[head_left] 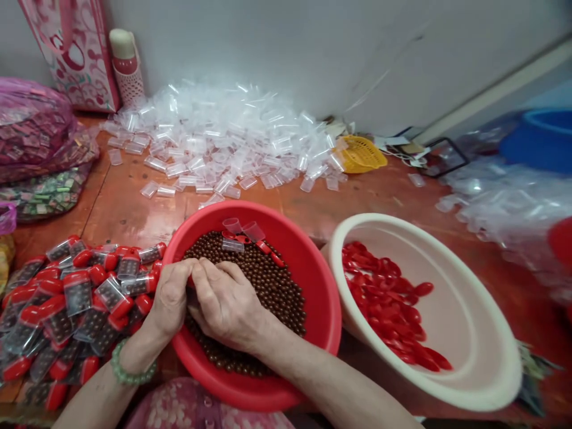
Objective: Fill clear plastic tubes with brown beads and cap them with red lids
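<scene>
My left hand (172,298) and my right hand (227,304) are closed and pressed together above the left side of a red basin (324,298). A bit of red shows between them; the rest of what they grip is hidden by my fingers. Many small brown balls (281,292) fill the bottom of the basin. On top of the balls lie several clear plastic containers (254,231) and red caps (277,260). Left of my left hand is a heap of filled clear containers with red caps (78,292), brown balls showing inside.
A cream basin (487,333) with red caps stands at the right. Behind lies a big pile of clear containers (214,143), with a yellow basket (360,155) beside it. A bottle (127,71), a patterned bag (84,59) and a pink plastic bag (36,128) stand at the left.
</scene>
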Demonstrator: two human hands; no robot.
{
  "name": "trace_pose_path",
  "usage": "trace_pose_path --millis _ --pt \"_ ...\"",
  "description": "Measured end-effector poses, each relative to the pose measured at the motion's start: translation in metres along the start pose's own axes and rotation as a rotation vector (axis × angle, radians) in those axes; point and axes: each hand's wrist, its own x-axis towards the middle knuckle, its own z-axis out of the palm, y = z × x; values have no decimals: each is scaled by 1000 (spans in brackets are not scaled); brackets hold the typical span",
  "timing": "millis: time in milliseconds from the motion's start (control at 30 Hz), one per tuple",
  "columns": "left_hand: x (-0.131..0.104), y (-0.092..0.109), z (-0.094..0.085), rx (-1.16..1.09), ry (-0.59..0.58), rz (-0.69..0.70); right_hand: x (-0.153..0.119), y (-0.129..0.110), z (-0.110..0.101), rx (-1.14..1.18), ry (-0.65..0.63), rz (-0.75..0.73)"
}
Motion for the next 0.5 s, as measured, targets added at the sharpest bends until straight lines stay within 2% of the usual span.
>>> trace_pose_path --millis 67,133,200,267,367,433,500 --pt "-10 12 -1 94 67 147 0 10 -5 131 -63 -14" --pt "-22 27 -4 234 64 219 -2 28 -10 271 -171 51" --pt "-35 41 -14 449 113 246 -4 52 -11 284 -358 228" --pt "-45 48 -30 769 250 293 -7 75 -7 255 -616 401" --pt "-53 42 -61 1238 456 388 -9 98 5 184 -864 550" --pt "-54 33 -80 1456 521 413 -9 107 15 160 -915 585" --pt "-54 26 -92 1559 521 423 -8 111 23 162 -925 602"
